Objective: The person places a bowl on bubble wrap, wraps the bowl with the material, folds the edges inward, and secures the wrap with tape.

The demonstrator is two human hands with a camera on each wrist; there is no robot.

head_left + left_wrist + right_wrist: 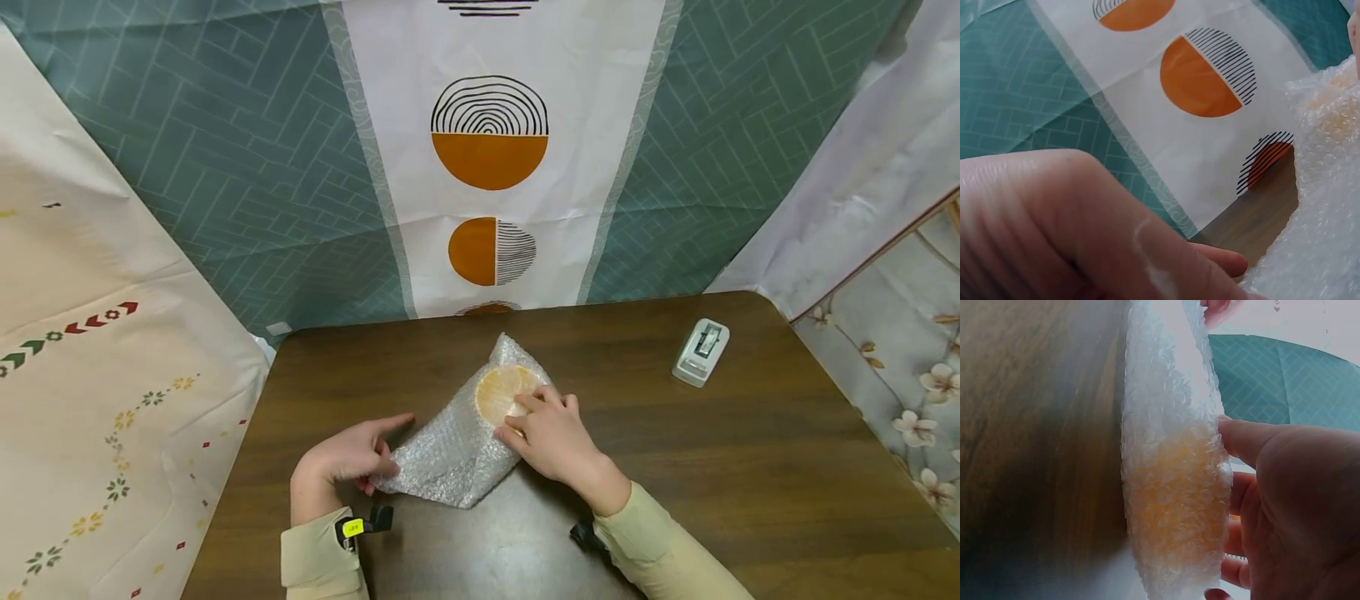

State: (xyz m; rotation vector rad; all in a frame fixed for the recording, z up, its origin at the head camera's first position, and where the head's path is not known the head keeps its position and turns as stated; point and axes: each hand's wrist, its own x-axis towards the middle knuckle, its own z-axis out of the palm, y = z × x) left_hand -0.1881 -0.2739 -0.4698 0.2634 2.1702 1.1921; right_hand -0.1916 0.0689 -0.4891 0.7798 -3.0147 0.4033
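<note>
A bubble wrap bag (442,454) lies slantwise on the table, its far corner pointing up and away. Through its clear far half shows a round orange-yellow thing (497,392); its exact kind is blurred by the bubbles. My left hand (345,457) pinches the bag's near-left corner between thumb and curled fingers, while the index finger sticks out past it. Spread over the round thing, my right hand (553,435) presses its fingertips on the wrap from above. In the right wrist view the orange bulge (1179,487) fills the bag beside the fingers (1244,440).
A white and grey device (701,352) with a dark slot stands at the table's back right. The brown wooden table (675,467) ends at a green and white patterned cloth (487,200). Printed cloths hang at both sides.
</note>
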